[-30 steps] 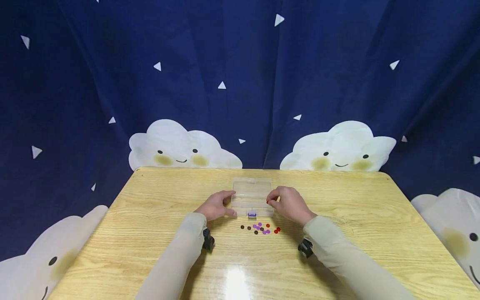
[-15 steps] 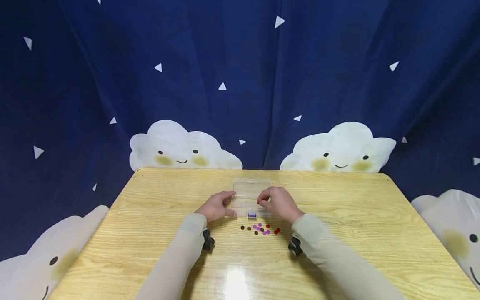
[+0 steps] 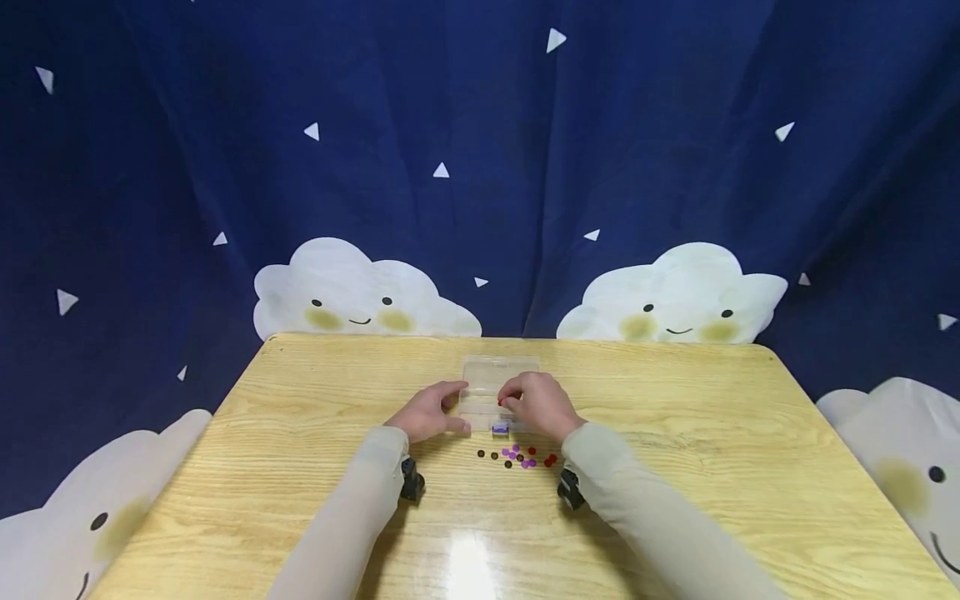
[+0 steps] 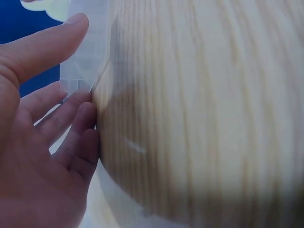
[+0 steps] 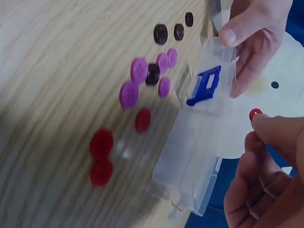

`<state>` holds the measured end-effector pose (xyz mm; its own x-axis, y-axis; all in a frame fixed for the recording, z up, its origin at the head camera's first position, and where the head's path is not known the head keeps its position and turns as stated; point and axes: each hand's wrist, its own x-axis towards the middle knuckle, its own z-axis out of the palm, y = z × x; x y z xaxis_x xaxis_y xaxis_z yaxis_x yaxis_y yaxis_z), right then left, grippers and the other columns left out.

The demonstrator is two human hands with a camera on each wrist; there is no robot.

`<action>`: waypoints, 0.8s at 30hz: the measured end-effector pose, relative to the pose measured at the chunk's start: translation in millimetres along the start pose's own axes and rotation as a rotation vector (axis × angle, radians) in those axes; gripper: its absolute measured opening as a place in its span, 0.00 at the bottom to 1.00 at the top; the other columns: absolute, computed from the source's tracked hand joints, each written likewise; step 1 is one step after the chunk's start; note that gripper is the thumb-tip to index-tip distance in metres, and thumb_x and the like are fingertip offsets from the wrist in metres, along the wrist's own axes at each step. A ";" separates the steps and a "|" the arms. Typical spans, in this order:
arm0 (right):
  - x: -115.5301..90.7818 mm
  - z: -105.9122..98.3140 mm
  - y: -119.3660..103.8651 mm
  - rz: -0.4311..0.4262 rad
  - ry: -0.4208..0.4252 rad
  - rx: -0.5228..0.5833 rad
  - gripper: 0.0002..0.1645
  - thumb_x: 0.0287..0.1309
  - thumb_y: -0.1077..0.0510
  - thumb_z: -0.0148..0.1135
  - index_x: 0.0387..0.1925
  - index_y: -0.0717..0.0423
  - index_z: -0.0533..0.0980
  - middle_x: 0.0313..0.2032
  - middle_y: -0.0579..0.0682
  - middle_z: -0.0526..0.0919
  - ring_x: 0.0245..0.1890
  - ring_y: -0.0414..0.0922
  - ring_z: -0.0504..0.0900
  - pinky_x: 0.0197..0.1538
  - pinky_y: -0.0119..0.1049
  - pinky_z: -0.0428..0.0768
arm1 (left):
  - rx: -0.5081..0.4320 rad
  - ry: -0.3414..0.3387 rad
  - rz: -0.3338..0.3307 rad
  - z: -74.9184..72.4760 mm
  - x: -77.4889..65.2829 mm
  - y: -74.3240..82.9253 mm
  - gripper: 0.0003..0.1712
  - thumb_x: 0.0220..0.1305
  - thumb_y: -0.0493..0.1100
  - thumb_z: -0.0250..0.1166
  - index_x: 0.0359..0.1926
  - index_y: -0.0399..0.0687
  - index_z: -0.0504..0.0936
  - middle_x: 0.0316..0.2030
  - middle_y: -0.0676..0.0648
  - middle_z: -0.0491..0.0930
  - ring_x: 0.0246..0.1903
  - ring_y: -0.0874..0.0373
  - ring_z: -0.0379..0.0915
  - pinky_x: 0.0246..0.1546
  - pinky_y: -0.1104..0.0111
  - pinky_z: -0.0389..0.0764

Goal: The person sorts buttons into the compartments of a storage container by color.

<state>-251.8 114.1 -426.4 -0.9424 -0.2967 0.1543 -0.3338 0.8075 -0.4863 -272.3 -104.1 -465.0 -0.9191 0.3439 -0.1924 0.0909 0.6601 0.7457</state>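
While loose buttons (image 5: 139,70) lie on the nearer tabletop (image 3: 637,400), the left hand (image 3: 426,412), fingers apart, rests at the left end of the clear box (image 5: 187,142), over which the right hand (image 3: 543,406) pinches a red button (image 5: 255,112) that might tumble astray if so slight a hold slips.

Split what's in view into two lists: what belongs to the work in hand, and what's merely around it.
Seemingly part of the work:
- right hand, pinching a red button
- left hand, at the clear box
- loose red, purple and dark buttons

Merely around it:
- wooden table
- blue curtain
- white clouds
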 end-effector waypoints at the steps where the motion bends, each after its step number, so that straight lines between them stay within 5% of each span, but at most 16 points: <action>1: 1.1 1.3 -1.4 0.003 -0.003 0.002 0.05 0.58 0.60 0.69 0.29 0.49 0.87 0.31 0.44 0.88 0.33 0.39 0.82 0.43 0.37 0.82 | -0.002 -0.003 -0.002 -0.4 -0.3 -0.2 0.45 0.55 0.47 0.76 0.72 0.54 0.67 0.61 0.44 0.75 0.60 0.49 0.71 0.62 0.53 0.73; 24: 12.7 18.4 -9.9 0.073 -0.001 0.013 0.06 0.57 0.61 0.69 0.27 0.48 0.88 0.33 0.45 0.89 0.34 0.41 0.83 0.42 0.38 0.82 | -0.042 -0.003 0.012 0.9 1.6 -4.4 0.44 0.56 0.46 0.75 0.73 0.53 0.66 0.65 0.44 0.72 0.62 0.47 0.70 0.63 0.52 0.73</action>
<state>-260.2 93.0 -435.5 -0.9643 -0.2376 0.1174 -0.2639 0.8206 -0.5069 -273.9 -105.8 -469.3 -0.9167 0.3539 -0.1854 0.0858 0.6276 0.7738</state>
